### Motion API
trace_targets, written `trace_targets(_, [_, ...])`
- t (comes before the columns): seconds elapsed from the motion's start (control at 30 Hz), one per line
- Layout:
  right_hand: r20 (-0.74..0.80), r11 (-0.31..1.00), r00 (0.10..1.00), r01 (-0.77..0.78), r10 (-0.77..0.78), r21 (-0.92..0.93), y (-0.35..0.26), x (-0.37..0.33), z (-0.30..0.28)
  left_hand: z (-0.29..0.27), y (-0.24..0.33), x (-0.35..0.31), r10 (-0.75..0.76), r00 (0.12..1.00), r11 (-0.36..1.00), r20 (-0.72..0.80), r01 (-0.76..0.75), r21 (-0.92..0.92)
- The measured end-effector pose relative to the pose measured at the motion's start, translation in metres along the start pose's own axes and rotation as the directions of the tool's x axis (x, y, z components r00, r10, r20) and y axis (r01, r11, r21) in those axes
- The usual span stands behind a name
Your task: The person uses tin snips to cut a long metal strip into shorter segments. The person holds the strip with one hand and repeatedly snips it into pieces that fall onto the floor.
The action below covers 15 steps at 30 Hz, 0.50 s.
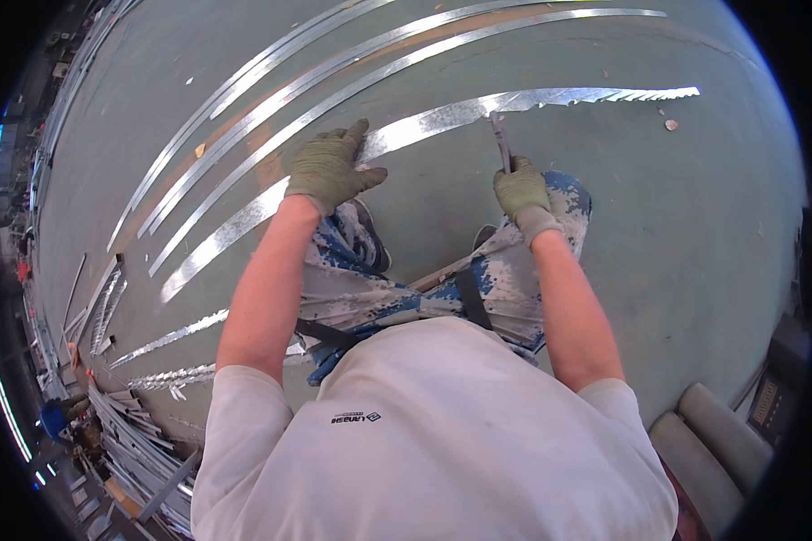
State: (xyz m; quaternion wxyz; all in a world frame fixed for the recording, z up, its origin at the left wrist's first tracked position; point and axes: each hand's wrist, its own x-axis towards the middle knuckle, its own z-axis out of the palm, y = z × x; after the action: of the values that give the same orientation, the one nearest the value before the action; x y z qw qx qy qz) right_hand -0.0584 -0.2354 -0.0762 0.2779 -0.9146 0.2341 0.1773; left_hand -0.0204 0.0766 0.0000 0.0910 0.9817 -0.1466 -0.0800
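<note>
A long shiny metal strip (433,123) lies across the floor in front of me, its right part cut or folded into a row of slanted teeth along the near edge. My left hand (332,167), in a greenish work glove, rests on the strip left of its middle with fingers and thumb apart. My right hand (521,187), gloved too, is closed round a slim grey metal hand tool (501,142). The tool's far tip meets the strip's near edge where the toothed part begins; its exact kind cannot be made out.
Several more flat metal strips (370,79) lie beyond, roughly parallel. Toothed strips (176,374) lie to my left, near a pile of metal profiles (140,433). Two padded grey rolls (713,433) are at the lower right. A small leaf-like scrap (671,125) lies near the strip's right end.
</note>
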Motion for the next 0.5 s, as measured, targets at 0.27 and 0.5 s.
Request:
trace_targets(0.27, [0.141, 0.978, 0.989, -0.014, 0.044, -0.207, 0.003, 0.009, 0.009, 0.022, 0.010, 0.023, 0.001, 0.985, 1.000, 0.174, -0.003, 0.008])
trace_targets(0.5, [0.310, 0.990, 0.949, 0.018, -0.061, 0.138, 0.012, -0.023, 0.001, 0.024, -0.026, 0.007, -0.022, 0.993, 0.996, 0.112, 0.031, -0.079])
